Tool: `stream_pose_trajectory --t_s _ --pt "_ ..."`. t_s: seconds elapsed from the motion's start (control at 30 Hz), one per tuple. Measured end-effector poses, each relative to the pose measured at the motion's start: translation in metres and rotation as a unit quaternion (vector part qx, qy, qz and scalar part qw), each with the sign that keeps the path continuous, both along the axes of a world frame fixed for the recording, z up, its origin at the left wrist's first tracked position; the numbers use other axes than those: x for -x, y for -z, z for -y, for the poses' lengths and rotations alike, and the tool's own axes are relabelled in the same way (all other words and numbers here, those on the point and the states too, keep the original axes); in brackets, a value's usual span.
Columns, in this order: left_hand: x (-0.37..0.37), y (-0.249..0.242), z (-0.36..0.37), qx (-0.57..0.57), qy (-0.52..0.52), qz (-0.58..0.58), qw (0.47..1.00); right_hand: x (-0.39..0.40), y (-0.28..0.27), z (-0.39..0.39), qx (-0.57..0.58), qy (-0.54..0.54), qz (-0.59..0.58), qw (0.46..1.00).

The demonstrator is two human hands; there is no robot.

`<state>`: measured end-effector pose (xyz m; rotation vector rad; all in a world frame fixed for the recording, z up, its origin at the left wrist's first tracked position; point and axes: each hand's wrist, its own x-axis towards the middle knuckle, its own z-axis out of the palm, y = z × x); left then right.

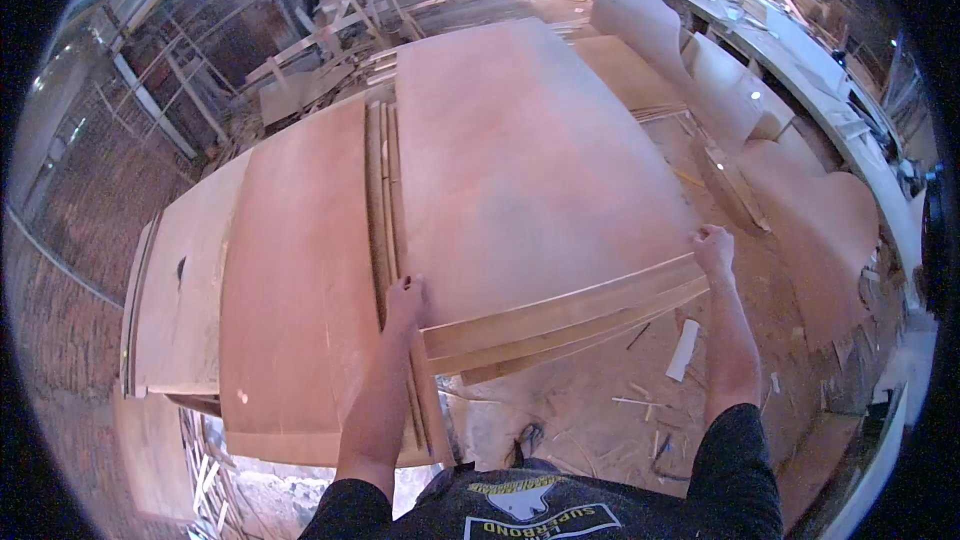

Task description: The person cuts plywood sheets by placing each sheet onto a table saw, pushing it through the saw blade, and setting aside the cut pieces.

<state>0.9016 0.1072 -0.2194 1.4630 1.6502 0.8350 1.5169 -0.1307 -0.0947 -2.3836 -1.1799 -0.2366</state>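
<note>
A large, thin, pinkish-brown plywood sheet [530, 160] stretches out in front of me over wooden boards. At its near right corner, my right hand [713, 248] is closed on the edge with the fingers curled. My left hand [405, 300] is closed at the near left corner, partly hiding where it grips the sheet. Under the near edge, pale wooden boards [560, 323] show between my two hands. Just left of my left hand run several narrow wood strips [383, 190], beside another reddish-brown panel [290, 280].
A paler panel [185, 290] lies at the far left, near a brick wall [60, 340]. Curved thin sheets [810, 230] lean and lie at the right below a long bench [840, 110]. Offcuts and a white strip [683, 350] litter the floor. Timber frames stand behind.
</note>
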Motion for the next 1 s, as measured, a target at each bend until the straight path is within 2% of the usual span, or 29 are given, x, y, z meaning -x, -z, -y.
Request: stream_pose_trajectory --t_s 0.03,0.07,0.1,0.2,0.3,0.4,0.5,0.6,0.7,0.77,0.9,0.97,1.0 --pt "-0.008 -0.026 0.006 0.018 0.000 -0.008 1.000 0.004 -0.001 0.004 0.008 0.003 -0.007 1.000" --pt "-0.015 -0.080 0.023 0.038 -0.001 -0.017 0.999 0.010 -0.002 0.007 0.017 0.004 -0.015 1.000" --pt "-0.020 -0.112 0.033 0.056 -0.003 -0.027 0.998 0.021 -0.004 0.009 0.025 0.006 -0.024 0.999" --pt "-0.006 -0.106 0.014 -0.018 -0.027 -0.115 0.993 0.047 0.001 0.014 0.038 0.027 0.004 0.999" --pt "0.011 -0.092 -0.002 -0.011 -0.022 -0.006 1.000 0.067 0.014 0.019 0.036 -0.003 0.028 0.999" --pt "0.030 -0.089 -0.014 -0.001 -0.016 0.014 1.000 0.069 0.049 0.029 0.001 -0.010 0.031 0.999" --pt "0.071 -0.096 -0.011 0.085 0.040 0.138 0.986 0.131 -0.002 0.047 0.078 0.045 0.018 0.996" --pt "0.123 -0.125 0.020 0.078 0.101 0.104 0.986 0.187 -0.017 0.082 0.104 0.050 0.023 0.993" --pt "0.192 -0.137 0.040 0.115 0.164 0.133 0.971 0.243 -0.006 0.124 0.096 0.061 0.009 0.994" --pt "0.235 -0.163 0.060 0.142 0.176 0.195 0.954 0.298 -0.014 0.146 0.088 0.073 0.030 0.993" --pt "0.322 -0.225 0.087 0.154 0.234 0.289 0.915 0.401 -0.033 0.192 0.112 0.103 -0.056 0.987" --pt "0.373 -0.228 0.079 0.058 0.233 0.319 0.917 0.437 -0.037 0.205 0.134 0.063 -0.070 0.987" --pt "0.375 -0.255 0.091 0.043 0.231 0.354 0.905 0.456 -0.041 0.209 0.143 0.041 -0.077 0.986"
